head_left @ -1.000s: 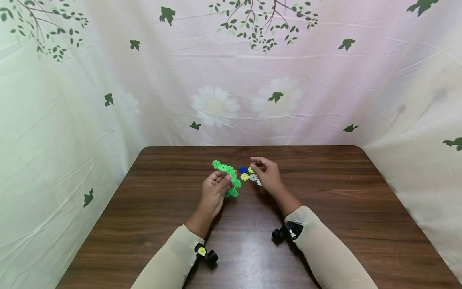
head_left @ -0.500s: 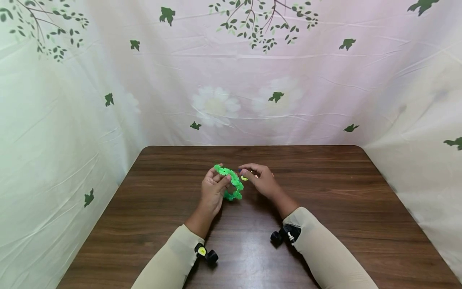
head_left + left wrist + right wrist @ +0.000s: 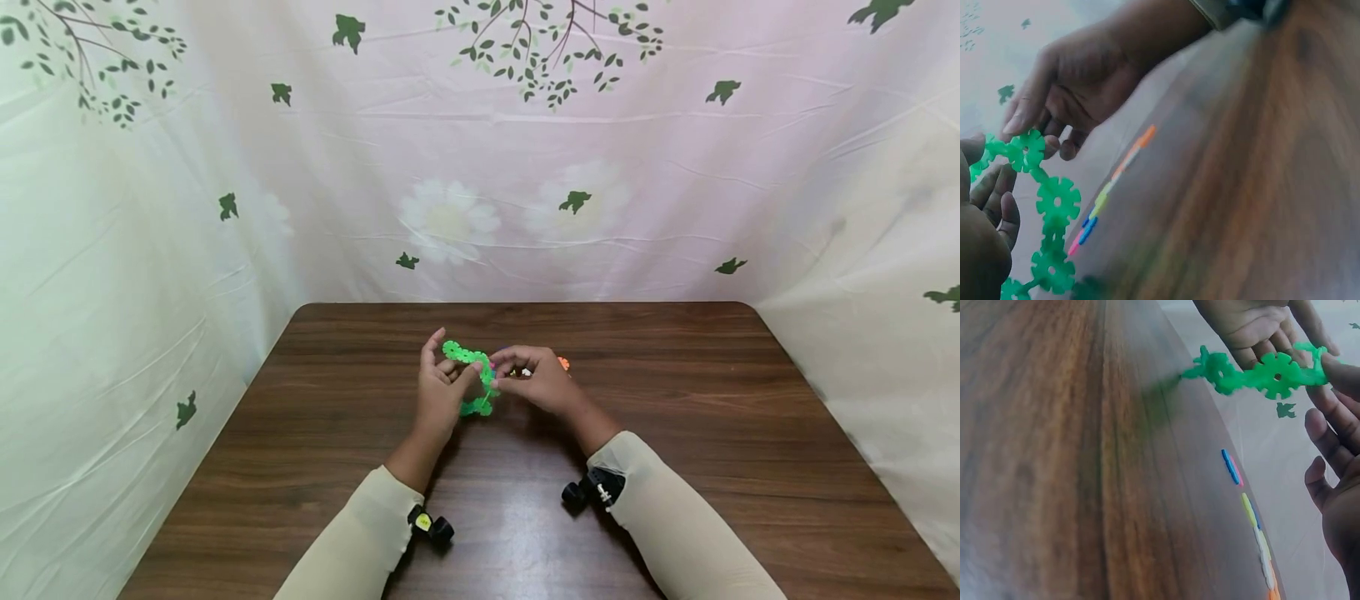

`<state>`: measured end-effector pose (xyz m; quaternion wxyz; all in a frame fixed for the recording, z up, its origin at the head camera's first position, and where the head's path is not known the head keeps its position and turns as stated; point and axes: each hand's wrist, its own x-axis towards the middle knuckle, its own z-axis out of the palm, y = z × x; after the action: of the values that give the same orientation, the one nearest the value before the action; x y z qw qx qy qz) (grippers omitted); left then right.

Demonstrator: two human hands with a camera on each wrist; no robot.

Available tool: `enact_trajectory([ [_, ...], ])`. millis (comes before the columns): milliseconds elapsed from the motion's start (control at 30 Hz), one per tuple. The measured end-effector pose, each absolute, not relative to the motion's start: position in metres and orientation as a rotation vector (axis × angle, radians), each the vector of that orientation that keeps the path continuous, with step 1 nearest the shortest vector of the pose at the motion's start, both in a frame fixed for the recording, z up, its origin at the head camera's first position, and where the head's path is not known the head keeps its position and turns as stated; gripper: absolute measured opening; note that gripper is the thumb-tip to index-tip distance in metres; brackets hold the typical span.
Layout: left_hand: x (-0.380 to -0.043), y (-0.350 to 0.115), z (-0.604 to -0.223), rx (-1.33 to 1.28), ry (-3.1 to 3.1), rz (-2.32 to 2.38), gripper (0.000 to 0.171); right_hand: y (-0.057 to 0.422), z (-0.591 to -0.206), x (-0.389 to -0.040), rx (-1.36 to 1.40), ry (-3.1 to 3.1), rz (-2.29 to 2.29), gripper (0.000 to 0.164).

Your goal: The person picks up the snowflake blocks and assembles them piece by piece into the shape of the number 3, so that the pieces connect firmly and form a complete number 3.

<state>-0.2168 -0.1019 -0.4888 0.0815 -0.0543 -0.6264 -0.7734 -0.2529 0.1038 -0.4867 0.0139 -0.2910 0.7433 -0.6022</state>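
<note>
A chain of green interlocking flower discs (image 3: 467, 354) hangs in a curve above the table, slotted edge to edge. My left hand (image 3: 441, 396) holds it between thumb and fingers, with the index finger raised. From the other side, my right hand (image 3: 546, 383) pinches the same chain, its thumb and fingertips close to the left thumb. In the left wrist view the right hand (image 3: 1085, 81) reaches in from above, and a lower green disc (image 3: 1058, 200) dangles free. The right wrist view has the chain (image 3: 1277, 376) stretching between both hands.
Several loose flower discs in orange, white, yellow, blue and pink lie on the table (image 3: 675, 400) behind the right hand; an orange disc (image 3: 564, 364) peeks out beside it. A printed fabric curtain (image 3: 487, 150) rises beyond the table's far edge.
My right hand has moved left from above the loose discs to the green chain and now grips it. The left index finger has lifted; the chain has shifted slightly.
</note>
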Motion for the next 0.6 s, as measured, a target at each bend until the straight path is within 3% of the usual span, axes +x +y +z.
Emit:
enact_trajectory([
  [200,-0.214,-0.099,-0.494,-0.355,-2.027,-2.023,0.068,0.104,-0.490,-0.255,-0.935,2.306,-1.800,0.036],
  [433,-0.214,-0.102,-0.499,-0.483,-2.173,-1.798,0.056,0.103,-0.494,-0.258,-0.984,2.280,-1.794,0.012],
  [600,-0.216,-0.106,-0.503,-0.669,-2.297,-1.596,0.047,0.102,-0.493,-0.257,-0.942,2.291,-1.782,0.017],
])
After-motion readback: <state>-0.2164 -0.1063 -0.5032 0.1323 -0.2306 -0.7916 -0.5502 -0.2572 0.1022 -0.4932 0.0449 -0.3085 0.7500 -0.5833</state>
